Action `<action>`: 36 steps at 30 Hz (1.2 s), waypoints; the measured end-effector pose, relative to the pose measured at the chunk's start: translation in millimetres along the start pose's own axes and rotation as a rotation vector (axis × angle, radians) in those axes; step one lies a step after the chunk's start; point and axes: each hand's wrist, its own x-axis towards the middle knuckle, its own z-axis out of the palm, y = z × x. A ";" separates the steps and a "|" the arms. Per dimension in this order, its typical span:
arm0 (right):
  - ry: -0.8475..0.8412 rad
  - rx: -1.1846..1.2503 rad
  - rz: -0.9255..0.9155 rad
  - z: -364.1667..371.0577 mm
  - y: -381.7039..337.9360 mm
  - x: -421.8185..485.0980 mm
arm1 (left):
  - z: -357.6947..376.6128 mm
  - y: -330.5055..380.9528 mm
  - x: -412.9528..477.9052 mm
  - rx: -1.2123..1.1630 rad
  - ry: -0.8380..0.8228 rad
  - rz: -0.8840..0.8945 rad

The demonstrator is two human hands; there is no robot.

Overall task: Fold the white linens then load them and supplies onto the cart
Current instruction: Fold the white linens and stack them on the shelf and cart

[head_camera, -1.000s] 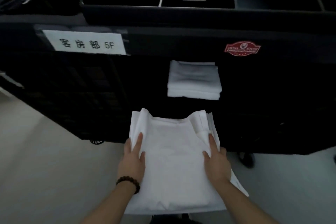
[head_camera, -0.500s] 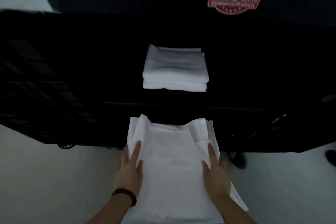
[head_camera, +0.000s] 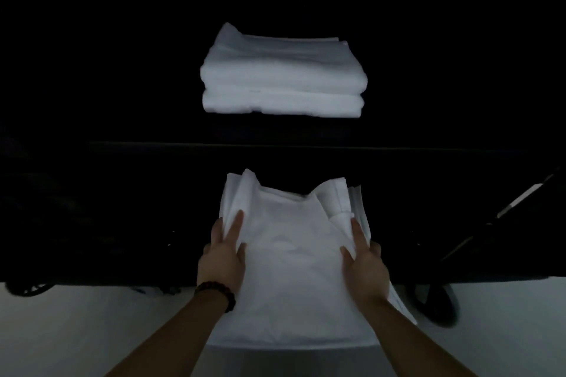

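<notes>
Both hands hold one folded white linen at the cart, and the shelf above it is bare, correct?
Not bare: the head view shows a stack of folded white linens lying on the shelf above. The rest stands: the left hand and right hand both hold the folded linen at the cart.

A pale, smooth floor [head_camera: 67,333] lies dimly lit beneath a wide band of shadow.

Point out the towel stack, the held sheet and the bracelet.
towel stack [head_camera: 283,70]: head view, top face.
held sheet [head_camera: 291,269]: head view, middle of top.
bracelet [head_camera: 219,293]: head view, beads on left wrist.
</notes>
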 end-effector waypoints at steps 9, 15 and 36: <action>0.129 -0.005 -0.063 71.6 8.6 76.8 | 68.1 -17.2 79.2 -0.038 0.092 0.087; 0.125 0.041 -0.078 98.2 18.9 104.4 | 95.9 -24.6 105.5 -0.039 0.059 0.089; -0.102 -0.204 -0.658 137.6 -49.3 75.7 | 134.3 -17.0 86.9 0.524 -0.240 0.178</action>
